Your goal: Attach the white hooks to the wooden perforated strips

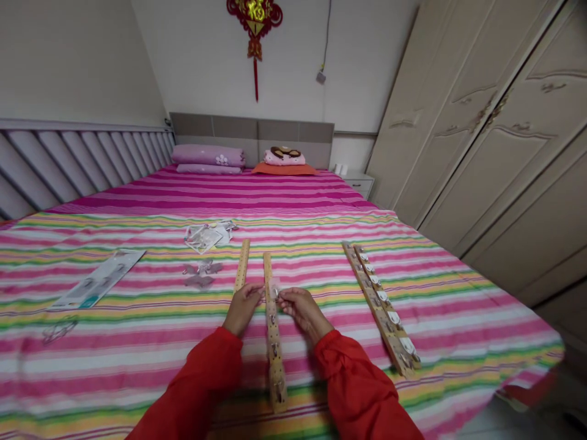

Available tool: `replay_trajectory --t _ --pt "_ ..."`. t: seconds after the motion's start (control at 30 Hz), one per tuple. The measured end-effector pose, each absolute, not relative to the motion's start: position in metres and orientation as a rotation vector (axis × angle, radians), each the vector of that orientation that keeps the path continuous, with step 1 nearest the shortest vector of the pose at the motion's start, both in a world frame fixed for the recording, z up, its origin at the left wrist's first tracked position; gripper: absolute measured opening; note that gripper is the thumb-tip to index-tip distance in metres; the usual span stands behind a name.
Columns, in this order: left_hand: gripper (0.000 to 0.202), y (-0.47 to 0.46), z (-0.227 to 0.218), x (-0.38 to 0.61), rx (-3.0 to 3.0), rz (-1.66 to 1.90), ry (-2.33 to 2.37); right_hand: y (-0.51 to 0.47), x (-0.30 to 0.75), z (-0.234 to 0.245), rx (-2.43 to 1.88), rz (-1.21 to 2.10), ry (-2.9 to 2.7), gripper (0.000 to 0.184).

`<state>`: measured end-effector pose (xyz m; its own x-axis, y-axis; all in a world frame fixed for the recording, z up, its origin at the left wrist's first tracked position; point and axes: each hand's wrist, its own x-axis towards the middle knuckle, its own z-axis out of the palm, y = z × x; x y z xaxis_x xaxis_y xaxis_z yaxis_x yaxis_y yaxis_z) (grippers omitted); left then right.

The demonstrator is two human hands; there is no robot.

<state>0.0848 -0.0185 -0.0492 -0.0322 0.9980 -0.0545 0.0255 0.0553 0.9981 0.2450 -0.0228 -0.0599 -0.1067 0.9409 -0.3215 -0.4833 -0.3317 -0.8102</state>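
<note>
A long wooden strip with holes (274, 342) lies lengthwise on the striped bedspread (137, 318) in front of me, with small metal hooks on its near part. My left hand (243, 307) grips the strip's left side. My right hand (300, 308) pinches a small clear hook piece (274, 287) against the strip near its upper part. Both sleeves are red. A second bare wooden strip (242, 264) lies just left of it.
Two wooden strips fitted with white hooks (380, 302) lie to the right. Clear plastic packets (206, 236), loose clear hooks (200, 274) and a flat package (98, 279) lie to the left. Pillows (208, 156) sit at the bed's head; a wardrobe (495, 134) stands at right.
</note>
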Motion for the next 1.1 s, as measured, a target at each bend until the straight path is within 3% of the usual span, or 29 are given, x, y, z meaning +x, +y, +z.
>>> replay_trajectory --t 0.3,0.53,1.1 --pt "0.038 -0.009 -0.075 0.081 1.388 1.167 1.341 -0.011 0.231 -0.073 -1.162 1.617 -0.624 0.009" --pt "0.043 -0.005 -0.088 0.081 1.384 1.154 1.263 -0.01 0.226 -0.073 -1.261 1.533 -0.645 0.017" --pt "0.036 -0.002 -0.091 0.091 1.625 1.16 1.482 -0.009 0.221 -0.073 -1.379 1.458 -0.672 0.022"
